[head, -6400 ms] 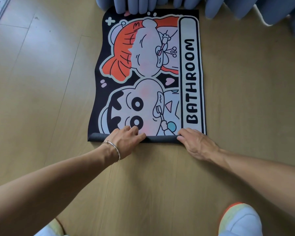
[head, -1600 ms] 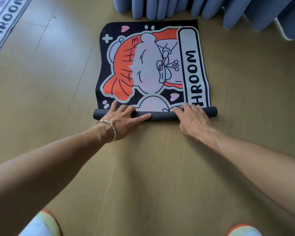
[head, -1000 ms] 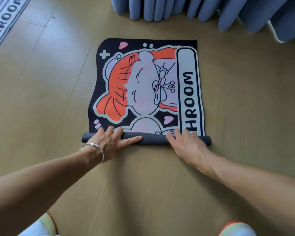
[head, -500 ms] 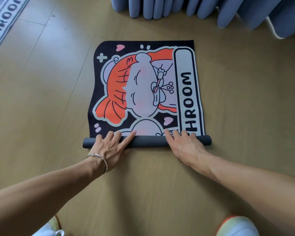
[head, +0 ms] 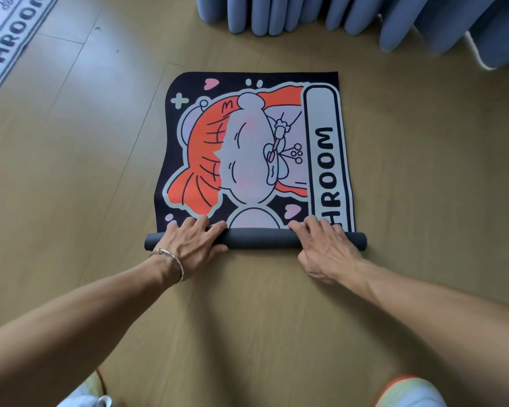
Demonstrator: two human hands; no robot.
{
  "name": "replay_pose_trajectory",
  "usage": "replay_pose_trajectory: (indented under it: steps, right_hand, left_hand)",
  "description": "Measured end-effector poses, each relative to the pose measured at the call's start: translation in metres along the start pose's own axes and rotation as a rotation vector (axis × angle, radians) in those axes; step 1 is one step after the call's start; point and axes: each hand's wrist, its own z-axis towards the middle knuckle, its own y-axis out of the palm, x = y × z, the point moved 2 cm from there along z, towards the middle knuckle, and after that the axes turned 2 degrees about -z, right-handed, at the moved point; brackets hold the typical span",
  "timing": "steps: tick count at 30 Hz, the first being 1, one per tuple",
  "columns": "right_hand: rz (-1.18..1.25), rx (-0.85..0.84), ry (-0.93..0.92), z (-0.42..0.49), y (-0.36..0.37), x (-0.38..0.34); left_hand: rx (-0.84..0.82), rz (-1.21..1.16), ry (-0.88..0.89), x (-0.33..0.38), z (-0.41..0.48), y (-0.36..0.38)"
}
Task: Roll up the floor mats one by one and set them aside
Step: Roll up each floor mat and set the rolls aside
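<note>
A black cartoon floor mat (head: 247,148) lettered "BATHROOM" lies on the wooden floor, its near end wound into a dark roll (head: 259,238). My left hand (head: 193,245), with a bracelet on the wrist, grips the roll's left part, fingers curved over the top and thumb on the near side. On the right part my right hand (head: 326,249) holds it the same way. The rolled part hides the lower cartoon figure and the first letters of the word.
Blue curtain folds (head: 350,16) hang to the floor just beyond the mat's far edge. A second mat (head: 9,45) with similar lettering lies at the top left. My shoes (head: 409,392) show at the bottom edge.
The roll has grown and travelled away from me over the lower cartoon figure. In the last half second my fingers have gone from flat to curved over the roll.
</note>
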Motion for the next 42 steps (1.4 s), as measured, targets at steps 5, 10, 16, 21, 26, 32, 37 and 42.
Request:
replay_pose_trajectory:
  steps: [5,10,16,21,26,32,37,42]
  right_hand:
    - [-0.077,0.000,-0.024,-0.010,0.014,0.001]
    - [-0.006,-0.031,0.012,0.001,0.015,0.006]
    - [0.034,-0.039,0.029,0.009,0.012,0.007]
    - [0.058,-0.033,0.040,0.017,0.003,0.013]
    - [0.054,0.100,0.074,0.022,0.000,0.014]
    - [0.049,0.191,-0.009,0.014,0.008,-0.002]
    - [0.020,0.138,-0.004,0.030,0.000,0.007]
    - [0.031,0.111,0.003,0.046,-0.013,0.014]
  left_hand:
    - [0.077,0.036,-0.011,0.004,-0.003,0.007]
    - [0.127,0.019,-0.041,0.009,-0.005,0.008]
    - [-0.001,0.009,-0.036,0.009,-0.002,0.008]
    - [-0.041,0.022,-0.019,0.022,-0.004,0.008]
    - [-0.043,0.006,-0.063,0.015,0.014,0.003]
    - [-0.045,-0.004,-0.111,0.008,0.041,-0.005]
    - [-0.041,-0.040,-0.137,0.005,0.046,-0.011]
    - [0.028,0.049,0.026,0.010,0.033,-0.012]
